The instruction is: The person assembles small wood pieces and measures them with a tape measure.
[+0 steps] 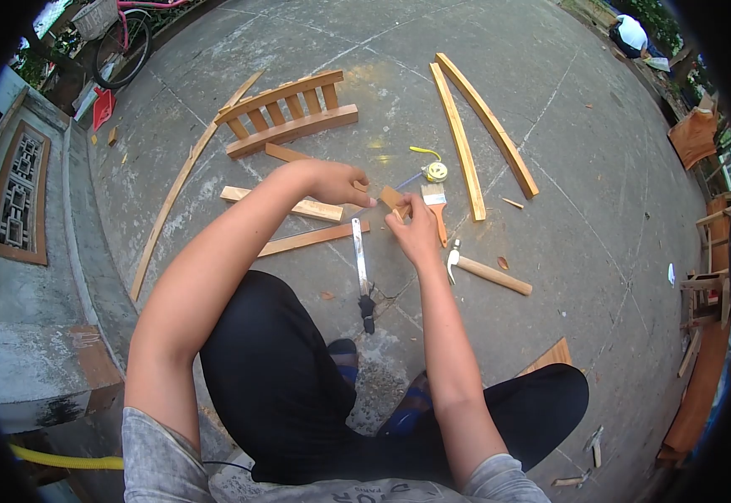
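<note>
My right hand (416, 228) pinches a small brown piece (391, 199), possibly sandpaper or thin wood. Close on its left is my left hand (342, 183), fingers curled with the fingertips near that piece; whether it grips anything is unclear. Beneath the hands lie a short pale wood bar (319, 210) and a brown strip (315, 240). A metal blade with a black-wrapped handle (361, 260) points toward my feet. Beside my right hand are a paintbrush (435, 201), a yellow tape measure (437, 172) and a hammer (491, 275). Farther off rests a slatted wooden backrest (290, 113).
Two long wood bars (459, 142) (491, 126) lie ahead on the right. A long thin strip (172, 194) curves along the left. Wooden parts (701, 377) line the right edge. A bicycle (124, 50) stands at upper left, and another person (631, 35) is at upper right.
</note>
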Available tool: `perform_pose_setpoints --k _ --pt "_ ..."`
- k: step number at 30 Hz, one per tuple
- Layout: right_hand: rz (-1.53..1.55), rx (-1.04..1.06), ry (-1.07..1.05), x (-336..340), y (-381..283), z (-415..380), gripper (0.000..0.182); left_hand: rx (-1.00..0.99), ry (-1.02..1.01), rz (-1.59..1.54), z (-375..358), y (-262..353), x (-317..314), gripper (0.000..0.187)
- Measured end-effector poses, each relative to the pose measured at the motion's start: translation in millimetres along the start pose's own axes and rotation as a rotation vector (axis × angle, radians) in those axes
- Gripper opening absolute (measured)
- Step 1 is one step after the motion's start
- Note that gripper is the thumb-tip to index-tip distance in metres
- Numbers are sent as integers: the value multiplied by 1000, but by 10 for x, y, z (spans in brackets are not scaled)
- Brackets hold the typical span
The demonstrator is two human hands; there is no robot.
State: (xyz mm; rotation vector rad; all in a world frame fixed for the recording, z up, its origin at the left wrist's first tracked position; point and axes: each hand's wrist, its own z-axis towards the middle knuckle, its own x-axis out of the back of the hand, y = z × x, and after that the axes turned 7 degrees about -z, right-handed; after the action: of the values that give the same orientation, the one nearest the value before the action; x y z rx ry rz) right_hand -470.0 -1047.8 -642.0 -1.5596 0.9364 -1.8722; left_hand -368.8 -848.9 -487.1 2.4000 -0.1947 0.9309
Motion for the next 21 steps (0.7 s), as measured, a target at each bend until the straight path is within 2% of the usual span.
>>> perform_pose_setpoints --k 4,13,16,21 --pt "-10 99 102 -76 157 19 34 -3 2 -3 21 4 -16 90" --pt "-14 107 72 -15 185 -28 29 -4 -7 9 46 22 -19 89" --pt "-6 37 31 -21 120 -47 24 -7 -9 4 85 0 -21 89" --pt "-121 91 86 -78 216 -20 24 -11 -7 22 82 3 -19 88"
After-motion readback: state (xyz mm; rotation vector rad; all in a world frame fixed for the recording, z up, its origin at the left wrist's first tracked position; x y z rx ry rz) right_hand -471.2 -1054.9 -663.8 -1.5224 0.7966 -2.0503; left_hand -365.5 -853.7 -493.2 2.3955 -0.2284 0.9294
